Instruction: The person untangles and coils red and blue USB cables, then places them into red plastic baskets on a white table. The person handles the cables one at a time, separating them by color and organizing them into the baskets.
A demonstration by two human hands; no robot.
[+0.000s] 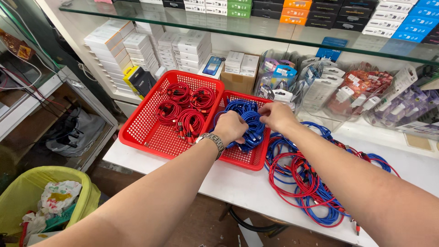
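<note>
- One yellow bin (87,194) stands on the floor at the far left, at about 8 o'clock from the hands, with crumpled paper and scraps inside.
- Two red baskets sit side by side on the white bench (238,187). The left basket (137,130) holds four coiled red cables (185,107), lying in its far half.
- The right basket (242,160) holds a heap of coiled blue cables (249,120); how many coils are in it cannot be counted.
- The left hand (230,127) is over the right basket, fingers curled shut around the blue cables, knuckles up. One metal watch (211,139) sits on its wrist. The forearm runs in from 7 o'clock, stretched out almost straight.
- The right hand (275,115) is just beside the left one, at its 2 o'clock, near the basket's right rim. Its fingers are pinched closed on the same blue bundle, which lies directly under and between both hands. Its forearm comes in from 5 o'clock.
- One loose tangle of red and blue cables (311,183) lies on the bench at 4 o'clock from the right hand, partly under the right forearm.
- Behind, at 12 o'clock, stand stacks of white boxes (151,48) and hanging packets (361,89), too many to count, under a glass shelf (274,29).
</note>
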